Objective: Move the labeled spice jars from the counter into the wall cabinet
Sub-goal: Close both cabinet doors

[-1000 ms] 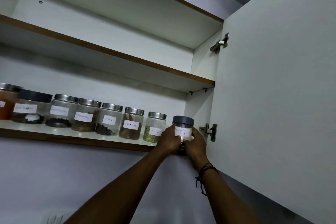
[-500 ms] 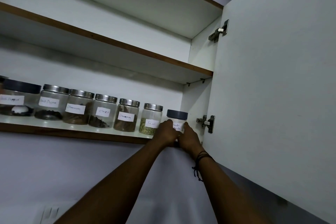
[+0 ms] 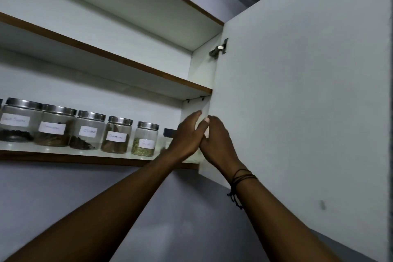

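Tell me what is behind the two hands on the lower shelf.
Behind the left hand and right hand stands a dark-lidded jar at the right end of the lower shelf. Only its lid edge and a sliver of glass show; its label and contents are covered.

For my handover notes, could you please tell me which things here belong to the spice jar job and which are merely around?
Job: dark-lidded jar, steel-lidded jars, lower shelf, left hand, right hand.

Around: cabinet door, upper shelf, hinge, wrist cords.

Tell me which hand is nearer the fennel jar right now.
Left. The left hand hovers just right of the fennel jar, in front of the dark-lidded jar; the right hand is farther right, by the cabinet door.
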Action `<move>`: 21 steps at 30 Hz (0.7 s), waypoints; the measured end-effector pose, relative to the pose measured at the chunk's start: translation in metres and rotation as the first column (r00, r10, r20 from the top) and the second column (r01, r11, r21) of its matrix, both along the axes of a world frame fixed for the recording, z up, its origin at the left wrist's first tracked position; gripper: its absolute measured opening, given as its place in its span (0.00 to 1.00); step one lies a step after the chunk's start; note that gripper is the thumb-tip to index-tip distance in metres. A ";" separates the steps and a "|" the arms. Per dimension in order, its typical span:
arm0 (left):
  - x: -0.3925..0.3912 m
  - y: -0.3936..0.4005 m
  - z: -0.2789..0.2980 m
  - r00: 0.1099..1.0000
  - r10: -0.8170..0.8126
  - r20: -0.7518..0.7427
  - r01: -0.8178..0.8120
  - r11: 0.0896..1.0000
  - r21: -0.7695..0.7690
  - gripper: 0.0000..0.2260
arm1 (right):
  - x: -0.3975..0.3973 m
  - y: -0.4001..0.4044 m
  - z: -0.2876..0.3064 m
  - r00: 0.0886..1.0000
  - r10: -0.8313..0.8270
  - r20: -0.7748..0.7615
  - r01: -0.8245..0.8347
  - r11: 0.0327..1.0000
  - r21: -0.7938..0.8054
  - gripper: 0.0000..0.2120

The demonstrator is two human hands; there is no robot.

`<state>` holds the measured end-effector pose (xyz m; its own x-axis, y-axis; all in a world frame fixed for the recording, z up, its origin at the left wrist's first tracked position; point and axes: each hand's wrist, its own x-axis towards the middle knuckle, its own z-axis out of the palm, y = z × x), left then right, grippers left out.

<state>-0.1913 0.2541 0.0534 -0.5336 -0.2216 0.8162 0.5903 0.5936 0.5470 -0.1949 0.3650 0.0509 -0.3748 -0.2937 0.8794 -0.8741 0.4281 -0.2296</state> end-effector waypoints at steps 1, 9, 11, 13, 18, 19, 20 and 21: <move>0.008 0.014 0.007 0.999 -0.045 -0.029 0.045 0.999 -0.003 0.24 | 0.012 0.014 0.007 0.998 -0.044 -0.053 0.044 0.999 -0.015 0.11; 0.062 0.145 0.047 0.905 -0.394 -0.160 0.389 0.919 -0.058 0.22 | 0.096 0.139 0.043 0.869 -0.446 -0.216 0.433 0.895 -0.107 0.13; 0.072 0.177 0.050 0.874 -0.449 -0.183 0.444 0.893 -0.073 0.21 | 0.111 0.168 0.045 0.810 -0.535 -0.241 0.522 0.844 -0.122 0.15; 0.080 0.205 0.051 0.858 -0.470 -0.207 0.460 0.883 -0.099 0.21 | 0.121 0.194 0.044 0.744 -0.617 -0.255 0.604 0.785 -0.137 0.19; 0.092 0.258 0.048 0.846 -0.482 -0.227 0.440 0.873 -0.211 0.25 | 0.130 0.244 0.032 0.781 -0.609 -0.142 0.584 0.791 -0.183 0.26; 0.091 0.265 0.047 0.853 -0.477 -0.212 0.431 0.872 -0.231 0.27 | 0.129 0.251 0.029 0.815 -0.572 -0.095 0.552 0.815 -0.176 0.27; 0.090 0.271 0.046 0.862 -0.469 -0.193 0.419 0.873 -0.250 0.28 | 0.127 0.256 0.026 0.842 -0.538 -0.040 0.527 0.835 -0.159 0.29; 0.088 0.275 0.045 0.874 -0.455 -0.170 0.402 0.875 -0.269 0.29 | 0.124 0.261 0.023 0.863 -0.505 0.020 0.503 0.853 -0.136 0.30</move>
